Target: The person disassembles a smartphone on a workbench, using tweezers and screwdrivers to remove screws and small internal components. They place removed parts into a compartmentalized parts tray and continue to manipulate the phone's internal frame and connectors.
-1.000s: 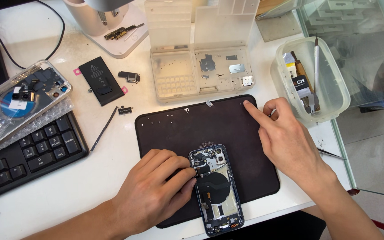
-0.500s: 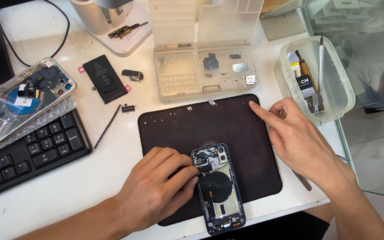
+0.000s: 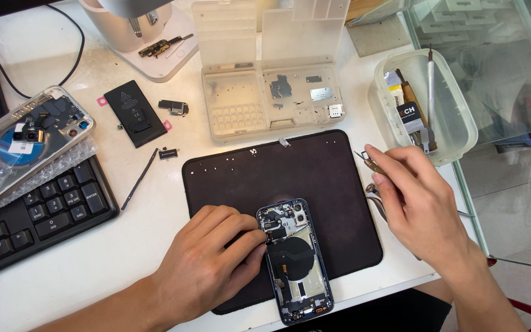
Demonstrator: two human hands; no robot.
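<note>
Two bare hands work over a white table (image 3: 124, 270), where a dark rectangular work mat (image 3: 314, 184) lies near the front edge. On the mat's front half lies an opened blue-framed phone shell (image 3: 294, 261), back cover off, showing a black round coil, metal shields and small connectors; its lower end overhangs the mat's front edge. The left hand (image 3: 207, 267) rests on the mat against the shell's left side, fingertips pinched together at the upper inner parts. The right hand (image 3: 422, 206) sits at the mat's right edge, fingers closed on a thin brown-handled tool (image 3: 373, 166). Bare mat stretches behind the phone up to a clear plastic parts box (image 3: 271, 101). A clear plastic tool tub (image 3: 456, 123) crowds the table's right edge, a black keyboard (image 3: 38, 215) the left.
</note>
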